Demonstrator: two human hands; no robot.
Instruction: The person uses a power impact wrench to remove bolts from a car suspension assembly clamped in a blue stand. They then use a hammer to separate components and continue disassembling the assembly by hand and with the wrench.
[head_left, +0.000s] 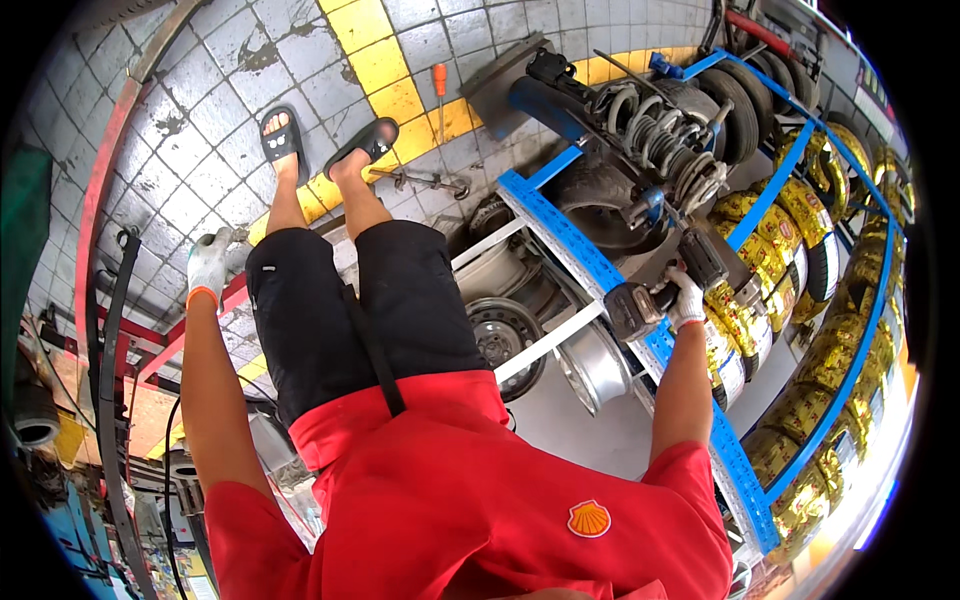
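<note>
My right hand (686, 298), in a white knit glove, is wrapped round the handle of a dark cordless impact wrench (703, 256). Its bulky battery end (633, 311) points toward me, over the blue rack (598, 262). Past the wrench's front lies a greasy coil-spring strut (655, 130) among dark metal parts on the rack. At my left side my left hand (208, 264), gloved in white with an orange cuff, hangs beside my thigh. Its fingers look loosely apart, with nothing visible in them; a red metal frame (232, 296) is close by.
Bare wheel rims (505, 335) sit inside the rack. Tyres in gold wrapping (765, 235) line the right side. On the tiled floor ahead are an orange-handled screwdriver (440, 82) and a metal lug wrench (420, 180). A curved red post (95, 200) rises at left.
</note>
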